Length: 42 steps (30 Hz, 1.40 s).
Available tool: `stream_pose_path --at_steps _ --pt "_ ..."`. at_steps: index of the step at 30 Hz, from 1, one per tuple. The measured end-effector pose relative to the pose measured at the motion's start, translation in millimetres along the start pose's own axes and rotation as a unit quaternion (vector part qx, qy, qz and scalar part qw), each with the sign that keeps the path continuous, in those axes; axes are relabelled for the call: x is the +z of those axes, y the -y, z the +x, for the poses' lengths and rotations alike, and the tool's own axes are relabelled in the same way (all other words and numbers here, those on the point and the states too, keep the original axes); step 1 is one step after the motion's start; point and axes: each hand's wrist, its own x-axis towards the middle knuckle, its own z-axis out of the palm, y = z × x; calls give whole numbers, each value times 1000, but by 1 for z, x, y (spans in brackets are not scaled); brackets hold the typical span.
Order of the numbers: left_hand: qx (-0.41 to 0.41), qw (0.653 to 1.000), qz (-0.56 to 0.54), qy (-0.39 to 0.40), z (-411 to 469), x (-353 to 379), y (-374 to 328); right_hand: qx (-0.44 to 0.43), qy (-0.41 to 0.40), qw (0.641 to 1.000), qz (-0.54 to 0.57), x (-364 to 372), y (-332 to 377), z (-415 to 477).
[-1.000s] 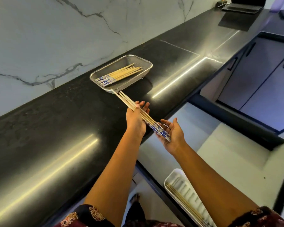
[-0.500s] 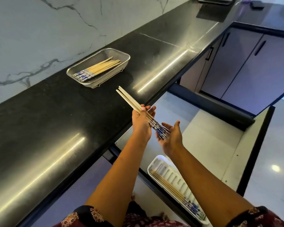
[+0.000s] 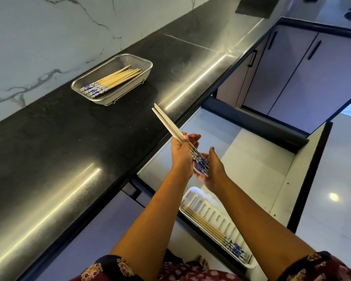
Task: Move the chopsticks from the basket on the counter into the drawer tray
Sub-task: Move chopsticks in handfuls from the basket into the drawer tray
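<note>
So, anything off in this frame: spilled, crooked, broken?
Nothing stands out. The basket sits flat on the counter, its remaining chopsticks roughly parallel. The left hand grips a tidy bundle, blue ends resting in the right hand. In the tray, stored chopsticks lie straight along one side.

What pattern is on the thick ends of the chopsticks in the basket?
Blue-and-white print; the chopsticks are plain wood otherwise. Head view.

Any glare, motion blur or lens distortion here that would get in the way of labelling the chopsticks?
Head view: two long glare streaks cross the black counter; the held chopsticks are smeared at their blue ends, where the left hand and right hand meet; the basket and the loose chopsticks inside are sharp; counter edges look nearly straight.
</note>
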Motion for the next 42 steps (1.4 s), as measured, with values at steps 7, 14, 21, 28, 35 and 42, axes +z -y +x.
stream_pose_path --at_steps 7,14,21,28,35,42 --pt "-29 995 92 42 0 -6 12 -57 123 864 -485 -21 37 -2" --pt "-65 976 163 132 -1 -20 43 -52 163 818 -549 -28 48 6" --pt "-113 959 213 150 -11 -43 79 -19 172 811 -558 -52 21 13" --pt "-81 951 294 53 2 -87 81 55 151 755 -636 -87 -12 4" --pt "-114 932 338 62 12 -117 69 46 117 525 -842 -104 -41 -9" --pt "-114 873 464 92 1 -124 85 48 52 484 -872 -111 -59 -13"
